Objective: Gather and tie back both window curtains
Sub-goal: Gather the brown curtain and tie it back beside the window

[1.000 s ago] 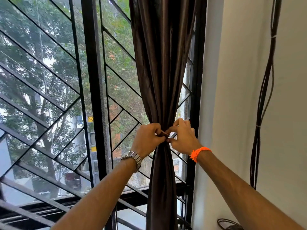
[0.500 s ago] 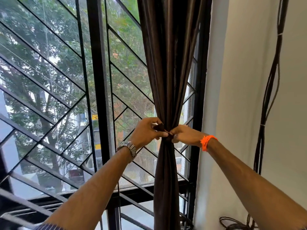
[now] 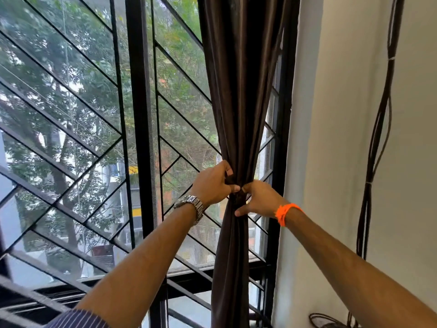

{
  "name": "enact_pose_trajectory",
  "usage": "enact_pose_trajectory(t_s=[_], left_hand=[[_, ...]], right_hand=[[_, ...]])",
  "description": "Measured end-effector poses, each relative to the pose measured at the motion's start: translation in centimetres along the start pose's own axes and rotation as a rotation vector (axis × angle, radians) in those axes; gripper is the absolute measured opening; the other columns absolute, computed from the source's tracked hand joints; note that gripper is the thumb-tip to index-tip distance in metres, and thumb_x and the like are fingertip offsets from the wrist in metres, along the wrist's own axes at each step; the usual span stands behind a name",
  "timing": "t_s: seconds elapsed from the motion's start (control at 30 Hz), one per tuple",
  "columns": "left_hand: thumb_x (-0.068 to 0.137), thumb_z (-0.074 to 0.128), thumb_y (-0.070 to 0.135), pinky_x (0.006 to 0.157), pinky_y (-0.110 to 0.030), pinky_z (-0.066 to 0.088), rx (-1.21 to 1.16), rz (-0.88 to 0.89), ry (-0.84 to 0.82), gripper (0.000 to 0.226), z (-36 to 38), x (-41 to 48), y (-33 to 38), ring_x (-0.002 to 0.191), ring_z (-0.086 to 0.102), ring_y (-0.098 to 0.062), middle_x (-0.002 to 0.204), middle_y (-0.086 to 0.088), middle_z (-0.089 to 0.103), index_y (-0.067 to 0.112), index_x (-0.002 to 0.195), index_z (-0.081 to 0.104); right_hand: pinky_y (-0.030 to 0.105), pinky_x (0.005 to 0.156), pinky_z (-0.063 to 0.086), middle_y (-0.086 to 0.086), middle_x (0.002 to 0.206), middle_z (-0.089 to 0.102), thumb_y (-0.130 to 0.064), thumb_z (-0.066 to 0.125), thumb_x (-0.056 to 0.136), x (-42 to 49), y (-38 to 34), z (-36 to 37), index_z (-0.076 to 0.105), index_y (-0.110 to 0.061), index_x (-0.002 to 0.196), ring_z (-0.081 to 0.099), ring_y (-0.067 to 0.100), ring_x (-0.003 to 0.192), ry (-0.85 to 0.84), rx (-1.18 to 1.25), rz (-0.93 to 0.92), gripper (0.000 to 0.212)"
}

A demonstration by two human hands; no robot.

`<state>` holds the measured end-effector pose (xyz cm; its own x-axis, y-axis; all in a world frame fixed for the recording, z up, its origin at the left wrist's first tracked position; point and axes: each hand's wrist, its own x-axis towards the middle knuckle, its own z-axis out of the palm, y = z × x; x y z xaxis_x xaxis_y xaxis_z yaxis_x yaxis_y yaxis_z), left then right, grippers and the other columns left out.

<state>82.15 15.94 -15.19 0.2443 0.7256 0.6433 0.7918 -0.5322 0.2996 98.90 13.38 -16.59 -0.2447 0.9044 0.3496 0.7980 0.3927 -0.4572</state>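
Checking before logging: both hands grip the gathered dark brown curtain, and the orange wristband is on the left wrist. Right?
Not quite: in the head view the orange wristband is on the right wrist. The left hand and right hand do grip the curtain.

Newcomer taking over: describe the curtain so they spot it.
At the right edge of the black-barred window, beside the white wall, hangs a glossy dark brown fabric curtain. Only it is cinched, left hand and right hand gripping.

The gathered curtain (image 3: 236, 102) is held between the fingers (image 3: 229, 173) of the left hand (image 3: 210, 185) and the right hand (image 3: 260, 200). The window grille (image 3: 139, 91) is recorded left of and behind them. The wall (image 3: 343, 138) and cables (image 3: 375, 143) are recorded to their right.
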Motion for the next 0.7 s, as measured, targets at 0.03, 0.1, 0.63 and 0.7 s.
enact_pose_trajectory(t_s=[0.03,0.1,0.63,0.7], left_hand=[[0.077,0.077,0.039,0.065,-0.031,0.042,0.009,-0.004,0.003,0.04,0.0,0.1,0.0,0.077,0.06,-0.02,0.083,0.001,0.066,0.024,0.093,0.044],[0.077,0.077,0.039,0.064,-0.03,0.041,0.004,-0.01,-0.014,0.039,0.1,0.3,0.0,0.077,0.06,-0.02,0.083,0.001,0.066,0.024,0.093,0.045],[0.073,0.085,0.028,0.056,-0.035,0.058,-0.398,-0.128,-0.143,0.038,0.0,0.2,-1.3,0.054,0.071,-0.02,0.076,-0.006,0.074,0.017,0.092,0.055],[0.073,0.086,0.02,0.05,-0.033,0.052,-0.59,-0.172,-0.157,0.028,-0.1,0.0,-1.5,0.058,0.072,-0.031,0.077,-0.015,0.075,0.014,0.084,0.062]], right_hand=[[0.024,0.072,0.045,0.002,0.094,0.065,-0.028,0.091,0.06,-0.1,0.1,0.5,0.072,-0.015,0.085,0.061,0.015,0.085,0.115,-0.026,0.008,0.033],[0.026,0.068,0.048,0.001,0.09,0.065,-0.029,0.089,0.062,-0.6,-0.1,1.5,0.071,-0.016,0.085,0.062,0.016,0.08,0.258,0.032,0.058,0.032],[0.033,0.055,0.052,-0.005,0.08,0.063,-0.024,0.076,0.081,-2.2,1.4,4.3,0.071,-0.018,0.083,0.062,0.018,0.069,0.742,-0.341,-0.331,0.009],[0.028,0.059,0.052,-0.008,0.081,0.066,-0.025,0.073,0.084,-2.4,1.7,3.8,0.071,-0.02,0.085,0.063,0.013,0.069,0.712,-0.243,-0.357,0.006]])
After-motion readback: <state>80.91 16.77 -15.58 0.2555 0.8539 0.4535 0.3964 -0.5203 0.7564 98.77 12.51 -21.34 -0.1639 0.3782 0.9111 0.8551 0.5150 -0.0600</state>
